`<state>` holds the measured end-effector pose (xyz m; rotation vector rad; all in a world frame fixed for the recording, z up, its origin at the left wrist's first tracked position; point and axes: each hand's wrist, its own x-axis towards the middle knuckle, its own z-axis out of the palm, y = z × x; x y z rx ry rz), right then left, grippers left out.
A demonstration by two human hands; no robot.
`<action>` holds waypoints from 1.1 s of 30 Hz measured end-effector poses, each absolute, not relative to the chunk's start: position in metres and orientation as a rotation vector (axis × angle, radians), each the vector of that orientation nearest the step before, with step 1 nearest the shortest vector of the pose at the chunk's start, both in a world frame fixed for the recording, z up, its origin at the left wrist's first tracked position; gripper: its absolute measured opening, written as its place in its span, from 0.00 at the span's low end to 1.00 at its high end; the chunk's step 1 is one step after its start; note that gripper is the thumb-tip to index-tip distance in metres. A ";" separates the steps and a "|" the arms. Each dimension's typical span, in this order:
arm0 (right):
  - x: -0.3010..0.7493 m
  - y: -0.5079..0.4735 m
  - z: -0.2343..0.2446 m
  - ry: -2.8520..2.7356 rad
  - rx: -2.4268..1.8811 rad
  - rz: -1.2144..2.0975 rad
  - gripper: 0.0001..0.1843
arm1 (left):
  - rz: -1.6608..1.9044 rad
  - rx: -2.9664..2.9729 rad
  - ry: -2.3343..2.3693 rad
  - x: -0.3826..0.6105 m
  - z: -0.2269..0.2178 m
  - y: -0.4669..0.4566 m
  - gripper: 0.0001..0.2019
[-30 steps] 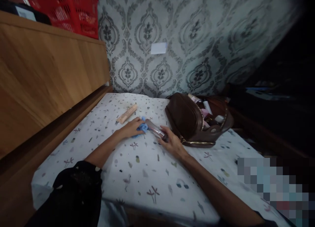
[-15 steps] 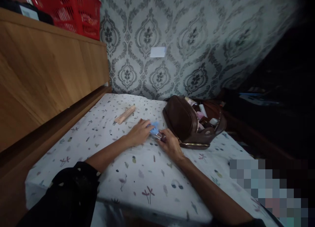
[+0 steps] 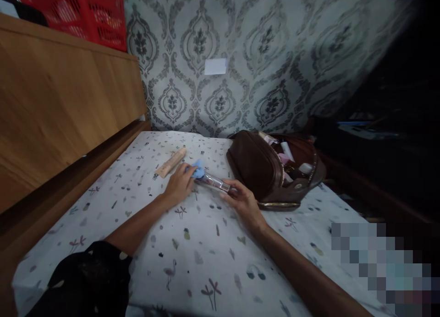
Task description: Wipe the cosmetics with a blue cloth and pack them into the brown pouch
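Note:
My left hand (image 3: 178, 186) is closed around a small light-blue cloth (image 3: 197, 169), pressed to the far-left end of a slim, shiny, see-through cosmetic tube (image 3: 213, 182). My right hand (image 3: 246, 203) grips the tube's dark right end between thumb and fingers. The tube lies slanted between both hands, just above the bed-like surface with a patterned white sheet (image 3: 199, 257); its exact kind is unclear. Beyond my left hand a peach-coloured squeeze tube (image 3: 171, 163) lies on the sheet. To the right of my right hand sits an unzipped brown leather bag (image 3: 254, 163) with several cosmetics inside.
A wooden cabinet (image 3: 68, 83) borders the left side, with a red plastic basket (image 3: 106, 24) on top. Patterned wallpaper (image 3: 268, 42) closes off the back, bearing a white plate (image 3: 215, 66). The right side is dark.
My left hand has moved left with the blue cloth, away from my right hand, so more of the clear tube shows between them. The view has shifted slightly.

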<state>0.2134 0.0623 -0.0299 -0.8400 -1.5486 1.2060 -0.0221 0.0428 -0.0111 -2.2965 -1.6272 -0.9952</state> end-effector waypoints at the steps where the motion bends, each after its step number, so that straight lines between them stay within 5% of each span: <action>1: 0.214 0.062 -0.029 -1.560 -0.840 1.192 0.23 | -1.042 -2.325 -1.540 -0.016 -0.008 0.039 0.18; 6: 0.215 0.057 -0.028 -1.632 -0.798 0.989 0.23 | -0.868 -2.507 -1.217 0.013 0.005 0.018 0.21; 14: 0.216 0.057 -0.031 -1.721 -0.810 0.894 0.20 | -0.667 -2.335 -1.495 -0.006 0.008 0.027 0.20; 33: 0.212 0.054 -0.014 -1.418 -0.967 1.265 0.28 | -0.789 -2.173 -1.658 -0.033 -0.001 0.037 0.14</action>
